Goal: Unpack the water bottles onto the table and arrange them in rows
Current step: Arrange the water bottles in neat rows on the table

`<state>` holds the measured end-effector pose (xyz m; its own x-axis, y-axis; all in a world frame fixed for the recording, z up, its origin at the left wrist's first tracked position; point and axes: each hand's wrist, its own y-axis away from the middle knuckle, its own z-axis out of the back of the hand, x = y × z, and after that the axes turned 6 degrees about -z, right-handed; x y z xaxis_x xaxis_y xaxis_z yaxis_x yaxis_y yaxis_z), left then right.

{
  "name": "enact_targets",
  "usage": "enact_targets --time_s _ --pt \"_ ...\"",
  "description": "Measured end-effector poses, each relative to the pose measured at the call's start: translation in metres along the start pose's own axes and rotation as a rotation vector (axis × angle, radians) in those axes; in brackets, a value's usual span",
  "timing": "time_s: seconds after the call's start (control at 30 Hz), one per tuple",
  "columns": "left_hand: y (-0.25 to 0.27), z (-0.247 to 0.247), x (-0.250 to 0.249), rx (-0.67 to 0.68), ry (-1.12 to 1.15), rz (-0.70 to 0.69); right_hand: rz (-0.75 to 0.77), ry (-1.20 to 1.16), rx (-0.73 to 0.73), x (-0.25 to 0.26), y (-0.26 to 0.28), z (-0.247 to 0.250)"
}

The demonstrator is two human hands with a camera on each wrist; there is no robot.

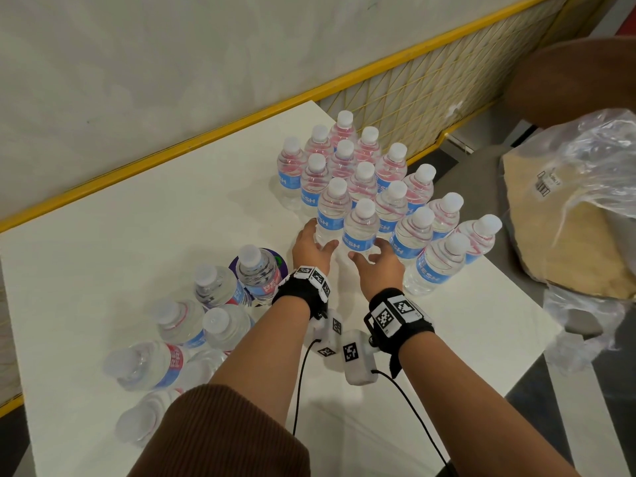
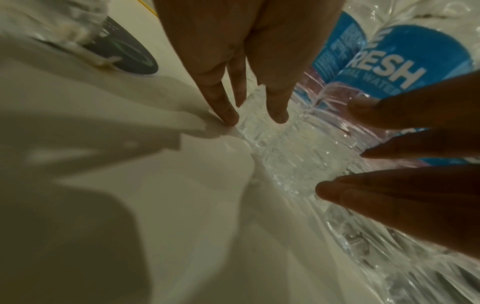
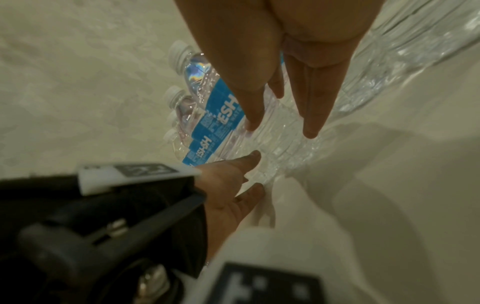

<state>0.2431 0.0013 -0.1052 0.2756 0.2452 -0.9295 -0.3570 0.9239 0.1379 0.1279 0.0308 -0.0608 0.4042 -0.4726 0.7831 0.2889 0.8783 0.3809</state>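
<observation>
Several upright water bottles with blue labels and white caps stand in diagonal rows on the white table. My left hand touches the base of the nearest-left bottle with straight fingers. My right hand reaches with straight fingers to the foot of the front bottle beside it. In the left wrist view my left hand lies against a clear ribbed bottle base. In the right wrist view my right hand lies on the front bottle. Neither hand grips anything.
A loose cluster of bottles sits at the table's near left, some lying down, one on a purple disc. Torn plastic wrap over a cardboard tray lies off the table's right edge. A yellow-framed mesh barrier runs behind.
</observation>
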Motion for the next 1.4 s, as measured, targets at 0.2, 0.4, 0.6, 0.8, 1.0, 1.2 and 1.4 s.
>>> enact_targets --time_s 0.2,0.4,0.6,0.8,1.0,1.2,1.4 --pt "-0.001 0.003 0.0 0.01 -0.004 0.019 -0.004 0.004 0.0 0.001 0.001 0.001" --pt "0.011 0.003 -0.007 0.038 -0.085 0.021 -0.011 0.026 0.073 0.0 0.006 0.007" --pt "0.033 0.013 -0.035 0.06 -0.276 0.039 -0.003 0.239 0.238 -0.026 0.025 0.029" --pt "0.068 0.041 -0.086 0.188 -0.328 -0.113 0.181 0.382 0.424 -0.033 0.085 0.025" --pt "0.118 0.096 -0.107 0.15 -0.33 -0.219 0.49 0.642 0.656 -0.038 0.165 0.004" --pt "0.152 0.151 -0.103 0.157 -0.445 -0.237 0.458 0.439 0.836 -0.065 0.229 -0.026" --pt "0.17 0.18 -0.084 0.182 -0.82 -0.197 0.484 0.332 0.706 -0.073 0.259 -0.047"
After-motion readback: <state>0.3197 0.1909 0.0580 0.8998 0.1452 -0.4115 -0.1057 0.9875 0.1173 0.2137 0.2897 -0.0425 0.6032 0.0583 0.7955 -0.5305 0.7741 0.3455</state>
